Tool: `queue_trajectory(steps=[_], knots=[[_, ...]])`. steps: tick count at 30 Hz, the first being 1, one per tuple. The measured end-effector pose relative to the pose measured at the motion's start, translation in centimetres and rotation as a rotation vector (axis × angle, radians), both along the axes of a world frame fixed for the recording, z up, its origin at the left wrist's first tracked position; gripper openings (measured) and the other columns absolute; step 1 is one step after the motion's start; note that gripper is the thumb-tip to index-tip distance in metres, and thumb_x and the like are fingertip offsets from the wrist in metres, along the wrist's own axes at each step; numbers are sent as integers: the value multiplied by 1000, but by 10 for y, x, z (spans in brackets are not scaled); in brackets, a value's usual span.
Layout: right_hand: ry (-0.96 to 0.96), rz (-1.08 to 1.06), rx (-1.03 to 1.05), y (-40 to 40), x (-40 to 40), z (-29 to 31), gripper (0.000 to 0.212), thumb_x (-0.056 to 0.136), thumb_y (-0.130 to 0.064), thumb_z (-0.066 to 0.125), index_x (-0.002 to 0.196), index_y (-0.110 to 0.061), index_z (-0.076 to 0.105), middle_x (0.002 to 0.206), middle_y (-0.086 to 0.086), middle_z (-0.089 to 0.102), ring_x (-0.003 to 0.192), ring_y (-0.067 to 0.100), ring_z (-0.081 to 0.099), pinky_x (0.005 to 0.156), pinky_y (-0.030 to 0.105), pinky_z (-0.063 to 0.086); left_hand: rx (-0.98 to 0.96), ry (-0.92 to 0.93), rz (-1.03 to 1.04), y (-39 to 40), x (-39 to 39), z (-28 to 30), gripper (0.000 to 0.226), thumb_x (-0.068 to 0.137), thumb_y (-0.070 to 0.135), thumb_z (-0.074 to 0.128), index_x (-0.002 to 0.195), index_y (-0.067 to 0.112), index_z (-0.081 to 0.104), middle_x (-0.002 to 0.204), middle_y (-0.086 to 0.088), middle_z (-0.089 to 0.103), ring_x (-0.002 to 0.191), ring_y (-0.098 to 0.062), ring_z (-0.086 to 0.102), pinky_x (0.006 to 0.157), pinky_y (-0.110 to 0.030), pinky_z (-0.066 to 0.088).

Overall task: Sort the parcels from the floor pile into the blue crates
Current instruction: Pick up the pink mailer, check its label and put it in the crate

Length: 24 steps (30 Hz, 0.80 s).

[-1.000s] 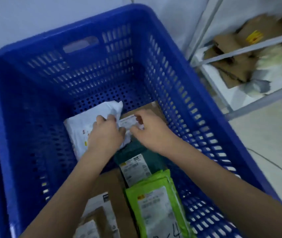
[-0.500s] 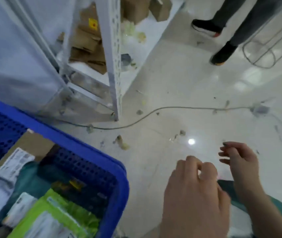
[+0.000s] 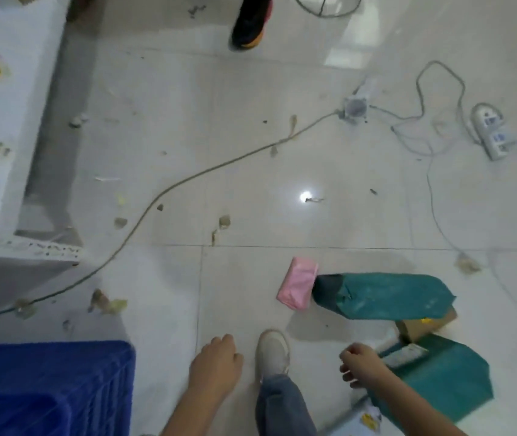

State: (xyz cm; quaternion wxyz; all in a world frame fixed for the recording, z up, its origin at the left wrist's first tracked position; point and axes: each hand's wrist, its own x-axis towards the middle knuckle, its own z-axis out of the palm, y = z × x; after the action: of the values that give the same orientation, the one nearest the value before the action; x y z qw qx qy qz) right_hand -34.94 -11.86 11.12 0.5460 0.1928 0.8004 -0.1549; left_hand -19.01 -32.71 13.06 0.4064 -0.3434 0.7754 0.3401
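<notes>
Both hands hang over the floor with fingers loosely curled, the left hand and the right hand holding nothing, it seems. The pink parcel lies touching the green parcel on the tiles, well apart from the blue crate at the lower left.

Open floor from 11 to 1 o'clock, just a cable snaking across. Blue crate blocking 8, shelf at 10, parcels piled around 3 to 4: pink one, green ones.
</notes>
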Motion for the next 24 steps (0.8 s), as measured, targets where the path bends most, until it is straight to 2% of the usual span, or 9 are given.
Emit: queue_trajectory(steps=[6,11,15,17,19,21,24], knots=[[33,49,-122,3,-17,-46,13,92,-11,42,87,-7,52,76,9,56,65,19,52,54,25,43,-17,-140,-12,13,-35,-64,31,98,27,34,113,6,50,118,-10,59,105,-22,57,81,-26,43],[40,85,-125,6,-24,-111,11,90,-14,44,92,-8,53,91,11,57,86,25,54,81,36,49,89,-69,68,29,-73,-119,35,95,27,42,126,12,46,122,-9,57,107,-24,57,88,-29,42],[38,82,-88,5,-28,-176,26,90,-19,45,110,-5,54,109,15,59,90,24,53,80,34,44,223,-15,250,36,-109,-188,41,92,21,49,132,12,44,97,-5,54,91,-22,54,81,-27,39],[55,55,-69,5,-32,-214,41,91,-22,46,128,-4,45,127,16,53,107,29,52,83,28,37,285,15,351,40,-128,-229,46,91,19,51,135,12,42,103,-10,55,90,-23,53,80,-27,39],[57,-36,-51,6,-34,-250,56,92,-28,48,141,-6,32,139,16,43,123,31,46,91,29,37,330,41,404,47,-142,-267,52,90,20,53,139,15,39,124,-14,54,105,-26,55,89,-32,43],[90,-131,-45,8,-36,-282,63,91,-33,50,143,-8,27,143,14,40,127,30,44,92,29,37,350,75,390,57,-151,-301,57,88,22,55,142,16,35,136,-13,48,120,-26,51,95,-31,40],[149,-188,-74,8,-39,-318,62,89,-29,53,142,-7,30,141,13,44,124,29,47,84,26,34,356,137,407,68,-161,-339,59,83,21,58,138,13,40,132,-11,53,110,-20,54,89,-25,37]])
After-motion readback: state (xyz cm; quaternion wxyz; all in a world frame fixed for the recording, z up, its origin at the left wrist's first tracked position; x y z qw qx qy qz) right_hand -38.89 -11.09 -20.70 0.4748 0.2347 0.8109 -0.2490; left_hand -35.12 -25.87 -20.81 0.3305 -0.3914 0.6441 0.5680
